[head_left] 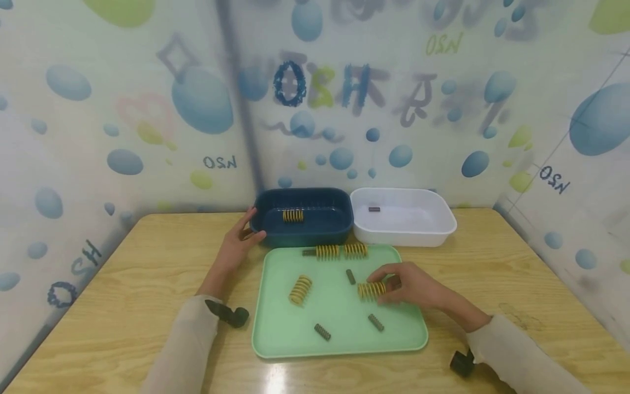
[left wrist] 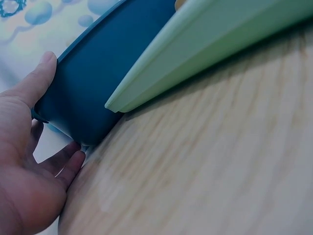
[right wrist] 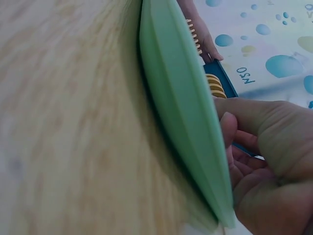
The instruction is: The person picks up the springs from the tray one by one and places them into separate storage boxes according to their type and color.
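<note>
My right hand has its thumb and fingers about the right end of a yellow coil spring, low over the green tray. In the right wrist view the tray's side hides much of that grip. At its left end, my left hand holds the dark blue dish, thumb at the front corner and fingers around the side. Inside this dish lies one yellow spring. On the tray are more yellow springs, such as one at the left, and several small grey springs, one near the front.
A white dish stands against the blue dish's right side, with one small dark spring in it. Both dishes stand behind the tray on the wooden table. A patterned wall rises behind the table.
</note>
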Tool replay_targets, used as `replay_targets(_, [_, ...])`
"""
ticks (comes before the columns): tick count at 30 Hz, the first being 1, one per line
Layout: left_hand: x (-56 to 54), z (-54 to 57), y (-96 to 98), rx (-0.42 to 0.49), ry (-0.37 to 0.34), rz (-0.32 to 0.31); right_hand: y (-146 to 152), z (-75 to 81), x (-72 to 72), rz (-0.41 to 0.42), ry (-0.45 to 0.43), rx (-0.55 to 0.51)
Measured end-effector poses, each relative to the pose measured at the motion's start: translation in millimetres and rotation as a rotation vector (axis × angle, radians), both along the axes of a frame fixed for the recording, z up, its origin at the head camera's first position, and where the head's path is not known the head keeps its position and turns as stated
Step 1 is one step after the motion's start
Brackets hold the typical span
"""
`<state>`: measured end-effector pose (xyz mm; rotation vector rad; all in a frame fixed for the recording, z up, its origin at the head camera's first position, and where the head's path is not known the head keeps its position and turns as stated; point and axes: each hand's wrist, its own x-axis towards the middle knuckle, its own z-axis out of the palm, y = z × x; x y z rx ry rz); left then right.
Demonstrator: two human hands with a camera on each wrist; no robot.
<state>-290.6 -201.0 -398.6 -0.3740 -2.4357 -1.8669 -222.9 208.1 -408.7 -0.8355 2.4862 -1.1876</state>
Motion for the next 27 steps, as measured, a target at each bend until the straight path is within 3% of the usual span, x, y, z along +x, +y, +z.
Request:
replay_targets(18, [1.4, -1.1, -1.8, 0.016, 0.005, -0.012, 2.2, -2.6, -3.4, -0.021, -0.036, -0.013])
replay_targets(27, [-0.3, -1.3, -1.2, 0.039, 0.013, -0.010, 0.9, 6.9, -5.3, -0.022, -0.048, -0.037])
